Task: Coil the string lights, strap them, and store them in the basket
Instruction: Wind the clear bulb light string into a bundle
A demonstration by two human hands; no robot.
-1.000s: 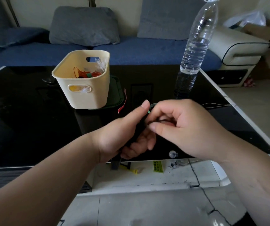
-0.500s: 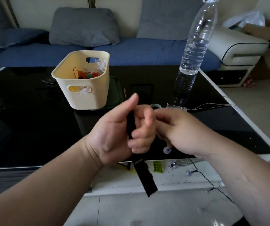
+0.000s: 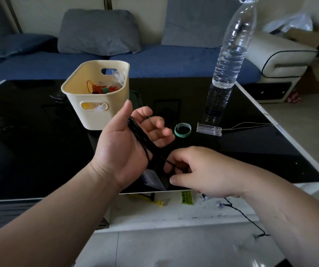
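Note:
Black string lights [image 3: 139, 134] are wound in several turns around my left hand [image 3: 127, 143], which is held palm up with loosely bent fingers above the black table. My right hand [image 3: 199, 170] pinches the wire just below the coil, near the table's front edge. The loose end of the wire [image 3: 245, 218] trails down to the floor with small clear bulbs on it. A green strap [image 3: 182, 129] lies curled on the table. The cream basket [image 3: 97, 120] stands behind my left hand, with orange wire and clear bags inside.
A tall water bottle [image 3: 229, 60] stands at the back right of the black glass table [image 3: 29, 151]. A clear battery box [image 3: 209, 129] with thin wires lies beside the green strap. A blue sofa with grey cushions is behind. A white lower shelf holds small scraps.
My left hand has opened, showing the black coil wrapped round it. My right hand has moved down and toward me, drawing the wire taut. The green strap and battery box have come into sight.

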